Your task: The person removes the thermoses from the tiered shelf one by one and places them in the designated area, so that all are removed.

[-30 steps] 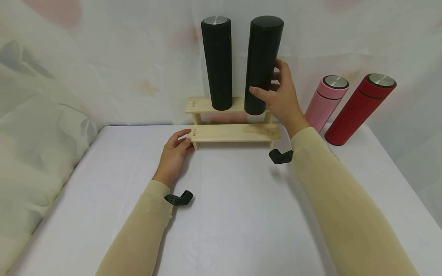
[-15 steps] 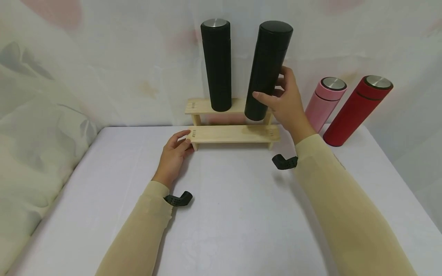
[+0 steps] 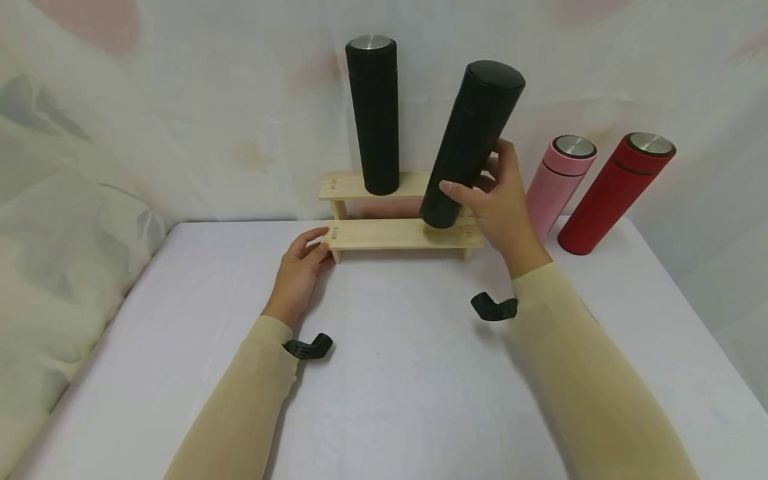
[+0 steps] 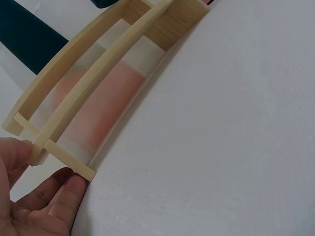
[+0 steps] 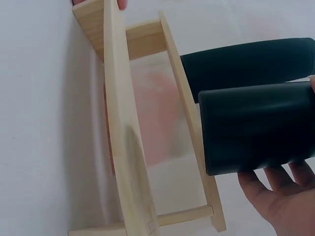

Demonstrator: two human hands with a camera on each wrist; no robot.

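In the head view my right hand (image 3: 501, 207) grips a black thermos bottle (image 3: 471, 137) near its lower end. The bottle leans with its top to the right, and its base overlaps the lower tier's right part. My left hand (image 3: 300, 270) holds the left end of a two-tier wooden stand (image 3: 384, 233), thumb and fingers at the lower board and leg in the left wrist view. A second black thermos bottle (image 3: 375, 120) with a silver lid top stands upright on the upper tier. In the right wrist view the held bottle (image 5: 261, 130) is beside the upper board.
A pink thermos bottle (image 3: 561, 183) and a red thermos bottle (image 3: 615, 193) stand on the white-covered table (image 3: 384, 373) at right. A pale patterned cloth (image 3: 240, 113) hangs close behind the stand. Bunched fabric (image 3: 66, 267) borders the table's left side.
My right hand has brought the black thermos bottle down and toward me, from the upper tier's height to just over the lower tier, tilting its top rightward. The left hand stays at the stand.
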